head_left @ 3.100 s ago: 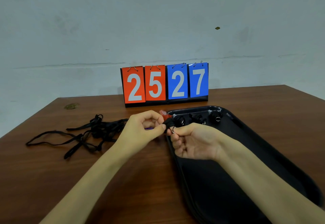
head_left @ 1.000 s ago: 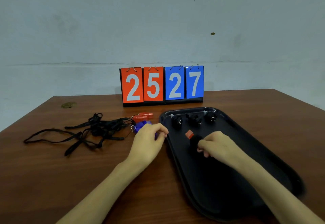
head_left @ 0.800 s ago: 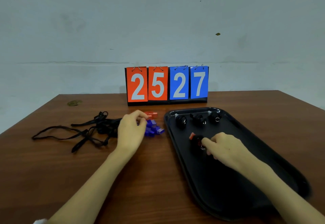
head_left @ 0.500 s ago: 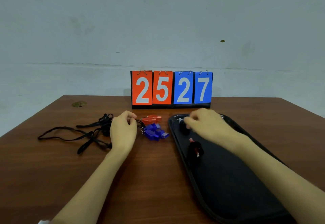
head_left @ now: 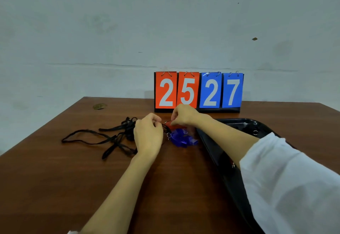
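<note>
A red whistle point(head_left: 173, 126) lies on the table just behind a small heap of blue whistles point(head_left: 182, 138). My right hand point(head_left: 183, 115) reaches across from the tray and pinches the red whistle at its ring end. My left hand point(head_left: 148, 136), fingers curled, pinches the thin black cord beside that ring. A tangle of black lanyards point(head_left: 110, 136) spreads out to the left of my left hand. The black tray point(head_left: 265, 126) sits on the right, mostly hidden by my right arm and white sleeve; a black whistle with a metal ring point(head_left: 254, 132) shows at its far end.
A flip scoreboard point(head_left: 199, 91) reading 25 and 27 stands at the back of the wooden table point(head_left: 55, 178), against a grey wall. A small brown spot point(head_left: 99, 106) marks the far left of the tabletop.
My right hand let go of a black-and-red whistle in the tray, then crossed left to the red whistle. My left hand has stayed by the lanyards and whistles.
</note>
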Action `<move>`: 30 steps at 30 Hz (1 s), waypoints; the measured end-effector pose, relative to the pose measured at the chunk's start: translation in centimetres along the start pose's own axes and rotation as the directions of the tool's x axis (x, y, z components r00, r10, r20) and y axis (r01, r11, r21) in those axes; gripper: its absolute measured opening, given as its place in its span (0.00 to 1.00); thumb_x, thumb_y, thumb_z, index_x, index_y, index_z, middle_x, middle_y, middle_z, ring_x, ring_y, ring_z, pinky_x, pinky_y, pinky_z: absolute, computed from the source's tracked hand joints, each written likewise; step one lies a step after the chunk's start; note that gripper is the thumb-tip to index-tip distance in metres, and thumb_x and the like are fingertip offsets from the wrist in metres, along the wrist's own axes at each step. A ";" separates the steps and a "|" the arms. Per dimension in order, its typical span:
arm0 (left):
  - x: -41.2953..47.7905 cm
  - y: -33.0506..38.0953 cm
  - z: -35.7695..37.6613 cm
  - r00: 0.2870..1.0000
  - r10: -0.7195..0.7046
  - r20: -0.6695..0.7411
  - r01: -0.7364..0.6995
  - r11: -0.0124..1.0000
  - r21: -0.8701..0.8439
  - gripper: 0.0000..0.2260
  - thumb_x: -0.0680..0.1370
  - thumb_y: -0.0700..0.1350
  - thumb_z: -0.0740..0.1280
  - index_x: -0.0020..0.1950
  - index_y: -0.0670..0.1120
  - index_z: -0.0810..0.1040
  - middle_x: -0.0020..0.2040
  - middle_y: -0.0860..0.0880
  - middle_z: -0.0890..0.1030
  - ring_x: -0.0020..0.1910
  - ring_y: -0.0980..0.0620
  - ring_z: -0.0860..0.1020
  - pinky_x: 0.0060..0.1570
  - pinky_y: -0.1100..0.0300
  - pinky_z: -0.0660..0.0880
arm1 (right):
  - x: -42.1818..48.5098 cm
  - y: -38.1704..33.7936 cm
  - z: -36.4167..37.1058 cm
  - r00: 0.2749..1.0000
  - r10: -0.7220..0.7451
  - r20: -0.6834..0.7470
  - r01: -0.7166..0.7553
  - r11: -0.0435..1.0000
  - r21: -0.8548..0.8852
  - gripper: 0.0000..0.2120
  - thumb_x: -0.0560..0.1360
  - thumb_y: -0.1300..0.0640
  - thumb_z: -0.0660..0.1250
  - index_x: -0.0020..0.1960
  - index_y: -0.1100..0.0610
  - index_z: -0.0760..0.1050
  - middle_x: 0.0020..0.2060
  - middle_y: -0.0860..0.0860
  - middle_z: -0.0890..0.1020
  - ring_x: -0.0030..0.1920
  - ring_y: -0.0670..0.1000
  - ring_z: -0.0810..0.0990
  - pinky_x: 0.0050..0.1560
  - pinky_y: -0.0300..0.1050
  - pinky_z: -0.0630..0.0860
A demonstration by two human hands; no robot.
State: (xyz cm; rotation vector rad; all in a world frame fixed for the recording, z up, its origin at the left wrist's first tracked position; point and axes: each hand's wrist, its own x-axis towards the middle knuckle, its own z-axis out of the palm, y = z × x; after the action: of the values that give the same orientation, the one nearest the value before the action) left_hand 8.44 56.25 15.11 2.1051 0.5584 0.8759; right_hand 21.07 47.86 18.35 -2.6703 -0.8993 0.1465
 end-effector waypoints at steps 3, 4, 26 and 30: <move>0.0 0.0 0.0 1.000 0.030 -0.002 -0.030 0.999 0.024 0.08 0.77 0.39 0.63 0.51 0.48 0.79 0.49 0.49 0.80 0.51 0.51 0.77 0.50 0.54 0.77 | -0.1 0.0 0.1 0.999 -0.036 0.034 0.036 0.999 0.013 0.10 0.72 0.55 0.70 0.49 0.60 0.82 0.48 0.54 0.83 0.48 0.50 0.80 0.48 0.42 0.77; -0.1 0.0 0.1 0.998 0.056 0.001 -0.056 0.998 0.037 0.08 0.77 0.39 0.63 0.51 0.48 0.79 0.50 0.49 0.80 0.52 0.51 0.76 0.50 0.55 0.76 | -0.4 -0.1 0.0 0.998 -0.058 0.013 0.058 0.998 0.005 0.10 0.73 0.55 0.70 0.50 0.59 0.81 0.48 0.53 0.82 0.49 0.50 0.80 0.49 0.42 0.77; -3.7 2.4 0.5 0.948 0.268 0.174 -0.287 0.953 0.096 0.09 0.78 0.43 0.64 0.57 0.51 0.71 0.45 0.54 0.81 0.40 0.59 0.78 0.40 0.62 0.76 | -15.7 2.8 -5.1 0.984 0.176 0.036 0.062 -0.518 0.853 0.11 0.77 0.51 0.63 0.49 0.60 0.74 0.35 0.54 0.81 0.33 0.49 0.83 0.34 0.44 0.81; -1.9 1.3 -0.6 0.989 0.147 0.030 -0.149 0.981 0.123 0.06 0.79 0.48 0.63 0.55 0.50 0.71 0.40 0.55 0.78 0.33 0.59 0.76 0.33 0.62 0.74 | -16.2 4.6 -5.4 0.960 0.244 -0.133 0.141 -0.014 0.990 0.12 0.80 0.46 0.57 0.46 0.54 0.68 0.33 0.51 0.75 0.21 0.43 0.64 0.22 0.34 0.62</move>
State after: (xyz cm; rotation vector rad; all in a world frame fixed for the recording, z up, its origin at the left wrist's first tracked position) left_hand 6.84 54.56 15.72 2.2908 0.4608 0.9222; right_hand 11.85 33.15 21.86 -1.1713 -0.2637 0.2955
